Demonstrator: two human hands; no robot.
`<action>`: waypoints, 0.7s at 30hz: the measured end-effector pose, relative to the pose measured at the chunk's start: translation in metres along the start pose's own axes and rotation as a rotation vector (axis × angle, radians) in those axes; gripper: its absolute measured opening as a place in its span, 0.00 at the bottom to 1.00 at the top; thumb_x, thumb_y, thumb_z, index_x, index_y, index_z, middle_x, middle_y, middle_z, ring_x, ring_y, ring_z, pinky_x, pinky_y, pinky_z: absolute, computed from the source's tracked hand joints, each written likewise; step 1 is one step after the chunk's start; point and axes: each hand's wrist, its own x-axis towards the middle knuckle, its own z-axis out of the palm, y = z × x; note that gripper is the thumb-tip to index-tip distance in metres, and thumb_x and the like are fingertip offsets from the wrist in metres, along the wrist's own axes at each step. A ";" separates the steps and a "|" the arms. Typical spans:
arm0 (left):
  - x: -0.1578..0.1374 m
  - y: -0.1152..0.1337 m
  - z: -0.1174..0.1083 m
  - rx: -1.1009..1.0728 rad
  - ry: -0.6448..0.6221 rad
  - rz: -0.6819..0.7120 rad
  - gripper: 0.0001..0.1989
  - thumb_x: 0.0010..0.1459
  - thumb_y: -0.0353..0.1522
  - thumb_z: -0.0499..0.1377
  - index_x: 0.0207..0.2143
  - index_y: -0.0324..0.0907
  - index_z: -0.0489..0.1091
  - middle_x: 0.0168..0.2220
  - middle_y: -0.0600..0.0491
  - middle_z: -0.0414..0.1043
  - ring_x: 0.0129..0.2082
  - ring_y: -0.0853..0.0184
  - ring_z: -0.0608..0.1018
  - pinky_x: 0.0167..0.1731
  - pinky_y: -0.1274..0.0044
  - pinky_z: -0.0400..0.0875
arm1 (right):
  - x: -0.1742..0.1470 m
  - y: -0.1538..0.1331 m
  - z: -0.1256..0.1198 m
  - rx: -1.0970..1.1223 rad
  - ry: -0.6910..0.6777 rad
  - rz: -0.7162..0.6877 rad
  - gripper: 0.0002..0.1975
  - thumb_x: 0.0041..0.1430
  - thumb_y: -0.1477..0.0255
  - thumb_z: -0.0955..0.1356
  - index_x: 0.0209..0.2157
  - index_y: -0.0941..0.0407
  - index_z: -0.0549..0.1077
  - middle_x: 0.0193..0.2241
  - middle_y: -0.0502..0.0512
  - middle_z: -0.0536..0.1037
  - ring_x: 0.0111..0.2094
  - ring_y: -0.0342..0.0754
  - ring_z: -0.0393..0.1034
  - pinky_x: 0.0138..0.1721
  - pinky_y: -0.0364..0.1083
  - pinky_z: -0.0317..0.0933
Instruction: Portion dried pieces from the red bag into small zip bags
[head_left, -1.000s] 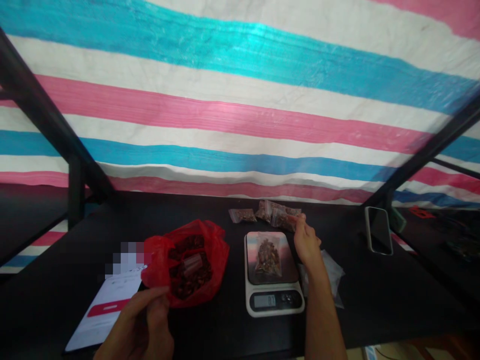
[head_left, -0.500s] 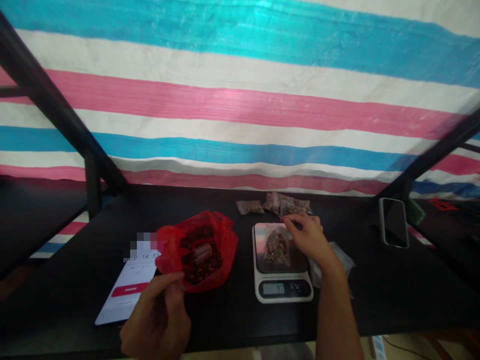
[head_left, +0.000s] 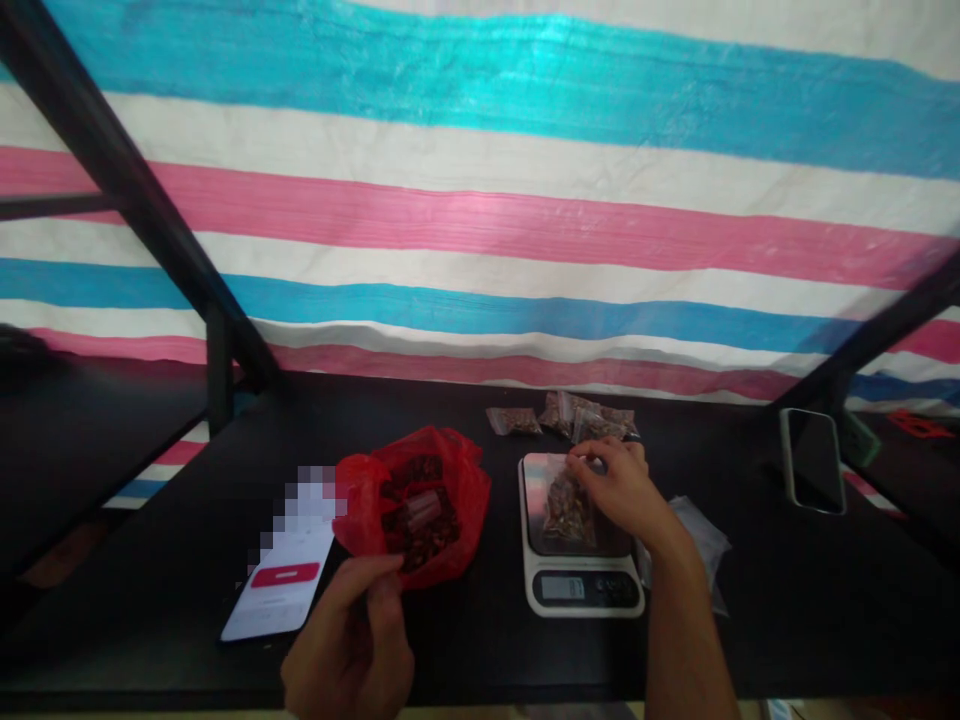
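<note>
A small clear zip bag point(head_left: 568, 512) of brown dried pieces lies on the metal plate of a white digital scale point(head_left: 531, 590). My right hand point(head_left: 619, 485) is over the plate, thumb and forefinger closed on the bag's top edge. In front of an open red plastic bag point(head_left: 472, 500), my left hand point(head_left: 352, 635) has its fingers curled and the thumb near the forefinger. Whatever it may hold is too small to make out. Inside the red bag are loose dark brown pieces and a small clear packet or scoop point(head_left: 424, 511). The scale's display is lit, its digits blurred.
Several filled zip bags point(head_left: 592, 415) lie behind the scale. Flat clear bags point(head_left: 701, 545) sit right of it, partly under my right forearm. A phone with a lit screen point(head_left: 281, 590) lies at left, another phone point(head_left: 812, 460) at right. Black frame bars point(head_left: 161, 230) flank the black table.
My right fingers have come down from just above the zip bag to its top edge. My left hand has stayed near the red bag. The whole view has shifted slightly.
</note>
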 end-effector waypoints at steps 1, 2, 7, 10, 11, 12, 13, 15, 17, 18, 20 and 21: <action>-0.002 0.003 0.000 -0.024 -0.020 0.065 0.06 0.64 0.26 0.62 0.36 0.44 0.79 0.29 0.56 0.78 0.26 0.69 0.80 0.28 0.79 0.74 | 0.000 -0.001 -0.001 0.026 -0.003 -0.020 0.10 0.62 0.64 0.70 0.34 0.49 0.85 0.39 0.58 0.81 0.50 0.62 0.67 0.58 0.61 0.59; -0.004 0.006 0.000 -0.050 -0.059 0.116 0.08 0.64 0.24 0.62 0.38 0.44 0.78 0.31 0.55 0.79 0.28 0.69 0.81 0.30 0.79 0.75 | -0.001 -0.004 -0.003 0.071 -0.008 -0.057 0.10 0.62 0.64 0.69 0.34 0.50 0.84 0.40 0.58 0.81 0.50 0.62 0.68 0.58 0.61 0.58; -0.005 0.031 0.005 -0.241 -0.322 0.148 0.13 0.66 0.31 0.64 0.53 0.48 0.76 0.46 0.48 0.82 0.46 0.62 0.85 0.46 0.74 0.81 | -0.018 -0.038 -0.017 0.400 -0.243 -0.385 0.09 0.65 0.64 0.70 0.34 0.51 0.80 0.40 0.55 0.80 0.48 0.55 0.71 0.56 0.55 0.60; -0.002 0.043 0.012 -0.538 -0.499 -0.214 0.35 0.65 0.51 0.65 0.67 0.46 0.66 0.63 0.38 0.74 0.63 0.51 0.78 0.58 0.64 0.78 | -0.034 -0.071 -0.022 0.506 -0.464 -0.535 0.07 0.67 0.68 0.71 0.33 0.50 0.80 0.41 0.53 0.79 0.49 0.52 0.70 0.54 0.51 0.62; 0.000 0.046 0.015 -0.653 -0.578 -0.379 0.37 0.63 0.54 0.65 0.67 0.45 0.67 0.62 0.38 0.75 0.62 0.51 0.79 0.59 0.63 0.77 | -0.039 -0.081 -0.021 0.528 -0.518 -0.562 0.07 0.67 0.69 0.72 0.33 0.50 0.80 0.41 0.52 0.79 0.49 0.52 0.70 0.53 0.50 0.63; 0.003 0.048 0.017 -0.749 -0.660 -0.521 0.38 0.61 0.56 0.65 0.64 0.44 0.69 0.59 0.39 0.77 0.58 0.51 0.81 0.56 0.63 0.79 | -0.043 -0.091 -0.019 0.548 -0.558 -0.586 0.07 0.67 0.69 0.72 0.32 0.50 0.80 0.42 0.52 0.79 0.50 0.51 0.71 0.53 0.49 0.64; 0.006 0.049 0.018 -0.818 -0.732 -0.625 0.36 0.59 0.58 0.66 0.59 0.43 0.73 0.54 0.40 0.80 0.54 0.52 0.83 0.53 0.64 0.80 | -0.046 -0.099 -0.016 0.563 -0.581 -0.606 0.07 0.67 0.69 0.73 0.32 0.49 0.81 0.42 0.52 0.79 0.50 0.51 0.71 0.53 0.49 0.65; 0.014 0.048 0.017 -0.863 -0.795 -0.720 0.29 0.57 0.57 0.68 0.45 0.42 0.78 0.41 0.45 0.81 0.41 0.58 0.83 0.43 0.68 0.81 | -0.047 -0.110 -0.006 0.609 -0.559 -0.627 0.05 0.68 0.68 0.73 0.36 0.48 0.82 0.45 0.53 0.80 0.52 0.51 0.71 0.55 0.49 0.65; 0.021 0.046 0.010 -0.767 -0.730 -0.671 0.23 0.59 0.53 0.68 0.34 0.42 0.75 0.31 0.51 0.76 0.32 0.64 0.78 0.35 0.74 0.77 | -0.046 -0.118 0.009 0.635 -0.432 -0.587 0.05 0.70 0.68 0.71 0.42 0.48 0.82 0.46 0.53 0.81 0.52 0.51 0.72 0.56 0.50 0.64; 0.023 0.045 0.005 -0.681 -0.654 -0.617 0.21 0.61 0.51 0.67 0.31 0.43 0.73 0.29 0.53 0.73 0.29 0.67 0.76 0.32 0.76 0.75 | -0.044 -0.121 0.018 0.613 -0.355 -0.548 0.06 0.71 0.68 0.70 0.44 0.49 0.81 0.46 0.54 0.81 0.51 0.52 0.72 0.56 0.51 0.64; 0.020 0.045 -0.005 -0.484 -0.459 -0.492 0.17 0.64 0.45 0.65 0.29 0.44 0.72 0.28 0.55 0.71 0.27 0.68 0.74 0.29 0.78 0.73 | -0.043 -0.125 0.037 0.446 -0.260 -0.474 0.06 0.71 0.69 0.69 0.42 0.51 0.81 0.43 0.54 0.82 0.48 0.53 0.73 0.54 0.53 0.63; 0.016 0.046 -0.010 -0.387 -0.339 -0.447 0.15 0.66 0.43 0.64 0.30 0.44 0.72 0.28 0.54 0.72 0.28 0.67 0.75 0.29 0.78 0.74 | -0.043 -0.127 0.046 0.330 -0.262 -0.464 0.04 0.70 0.69 0.71 0.40 0.51 0.81 0.43 0.55 0.83 0.48 0.54 0.72 0.53 0.54 0.62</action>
